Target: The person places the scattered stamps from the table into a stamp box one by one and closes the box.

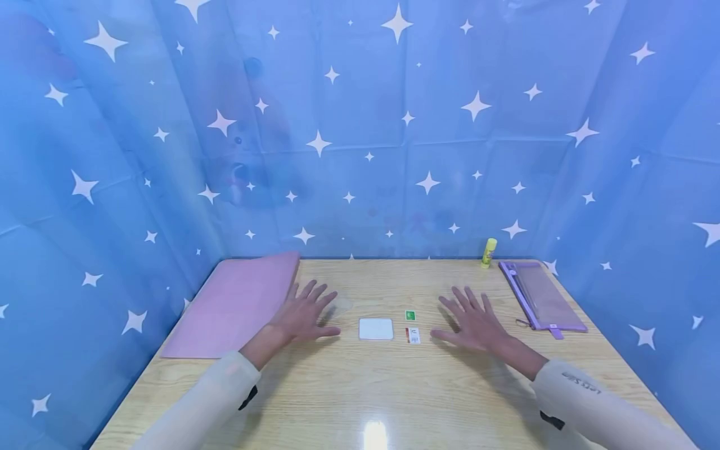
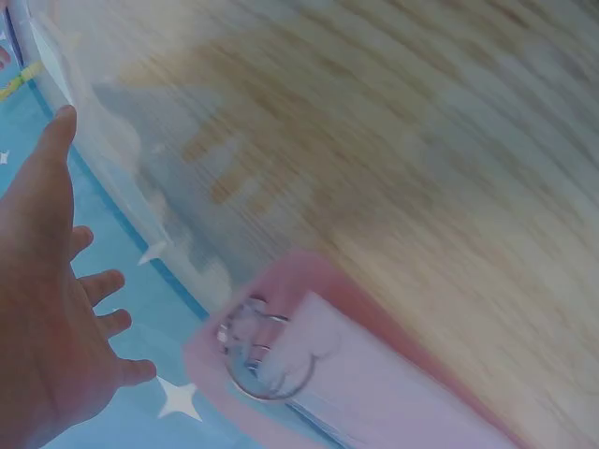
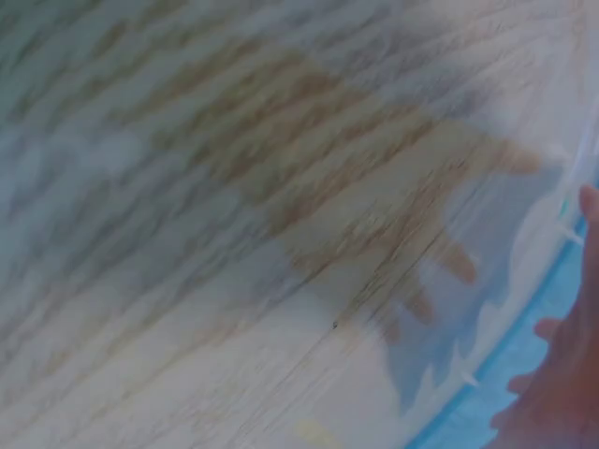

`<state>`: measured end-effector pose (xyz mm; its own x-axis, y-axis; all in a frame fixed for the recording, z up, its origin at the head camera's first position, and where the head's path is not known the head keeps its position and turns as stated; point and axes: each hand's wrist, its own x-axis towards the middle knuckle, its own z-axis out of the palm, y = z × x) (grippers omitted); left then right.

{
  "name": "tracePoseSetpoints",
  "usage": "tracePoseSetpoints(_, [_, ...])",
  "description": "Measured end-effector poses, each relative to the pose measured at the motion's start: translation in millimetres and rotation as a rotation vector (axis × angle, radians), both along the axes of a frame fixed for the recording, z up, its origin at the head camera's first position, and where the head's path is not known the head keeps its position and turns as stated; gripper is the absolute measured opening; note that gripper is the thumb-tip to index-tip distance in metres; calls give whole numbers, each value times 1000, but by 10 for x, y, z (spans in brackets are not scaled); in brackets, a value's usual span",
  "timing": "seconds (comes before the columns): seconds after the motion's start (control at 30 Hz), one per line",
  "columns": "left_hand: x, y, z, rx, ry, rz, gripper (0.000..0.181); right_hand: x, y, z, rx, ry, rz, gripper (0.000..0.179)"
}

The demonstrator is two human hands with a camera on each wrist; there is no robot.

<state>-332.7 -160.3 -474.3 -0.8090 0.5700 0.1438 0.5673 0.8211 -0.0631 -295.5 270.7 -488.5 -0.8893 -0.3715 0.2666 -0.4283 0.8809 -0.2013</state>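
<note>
Over the wood-grain tabletop [image 1: 320, 400], held both bare hands palms down and well apart, with the left hand [image 1: 302, 317] partly across the pink binder [image 1: 230, 306] in the head view and the right hand [image 1: 475, 324] just beside a red-edged card [image 1: 414, 336]. Spread the fingers of each apart, with thumbs turned inward and nothing gripped. Saw shadows [image 2: 271, 122] set off from the fingers in the wrist views, so judged both hands raised above the wood. Found the blank white card [image 1: 375, 329] lying flat between the hands, with the green sticker [image 1: 410, 315] and the red-edged card to its right, one behind the other. For a steady pose, judged it best to leave the fingers loose, level both wrists, and give the small flat pieces room, being probably light enough to slide under a brushing thumb. Read the white card's long axis as side to side, with short ends toward the hands. Took the red strip [image 1: 407, 335] on the red-edged card as facing left, toward the white card; could not tell its long axis. Saw the green sticker as nearly square.
</note>
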Motion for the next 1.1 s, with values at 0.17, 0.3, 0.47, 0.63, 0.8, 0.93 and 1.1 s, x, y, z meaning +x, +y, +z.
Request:
tracePoseSetpoints(0.17, [34,122,41,19,-45,-51,87,43,-64,11,1,-15,15,86])
tracePoseSetpoints(0.3, [43,222,27,38,-77,-96,82,73,-103,2,4,-34,21,85])
tracePoseSetpoints(0.47, [58,342,38,31,-87,-131,75,117,-135,-7,-16,-40,44,81])
tracePoseSetpoints(0.63, [56,428,31,69,-126,-149,69,166,-186,8,-38,-13,85,76])
tracePoseSetpoints(0.8, [52,496,13,130,-149,-189,65,199,-278,7,-59,62,170,66])
tracePoseSetpoints(0.93, [55,548,-4,172,-166,-211,61,210,-362,15,-60,48,202,57])
tracePoseSetpoints(1.1, [72,613,-14,206,-252,-167,59,219,-443,25,-71,-11,201,49])
